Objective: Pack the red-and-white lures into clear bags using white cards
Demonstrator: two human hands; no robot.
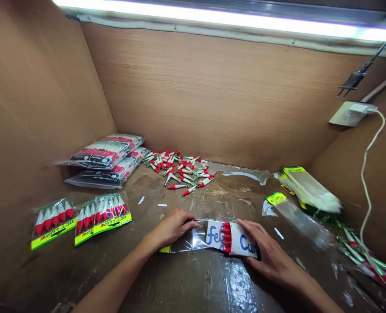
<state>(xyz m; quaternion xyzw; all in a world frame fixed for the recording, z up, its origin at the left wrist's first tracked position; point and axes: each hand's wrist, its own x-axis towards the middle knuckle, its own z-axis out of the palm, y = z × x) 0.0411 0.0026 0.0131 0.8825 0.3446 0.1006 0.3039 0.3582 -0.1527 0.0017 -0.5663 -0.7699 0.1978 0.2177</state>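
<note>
My left hand (175,227) pinches the upper edge of a clear plastic bag (191,242) close to its yellow header end. At the bag's other end, my right hand (261,243) is closed around a white card (240,240) with blue handwriting. Several red-tipped fishing lures (226,237) lie in a row across this card. The card and lures appear to be at least partly within the clear plastic; glare hides exactly how far. My right palm covers the card's right end.
Loose red-and-white lures (183,169) are heaped at the back. Packed lures (103,213) and stacked full bags (104,156) lie left. Flat bags (310,191), one separate bag (297,217) and more lures (362,256) lie right, below a white cable (365,174) and hanging plug (352,81).
</note>
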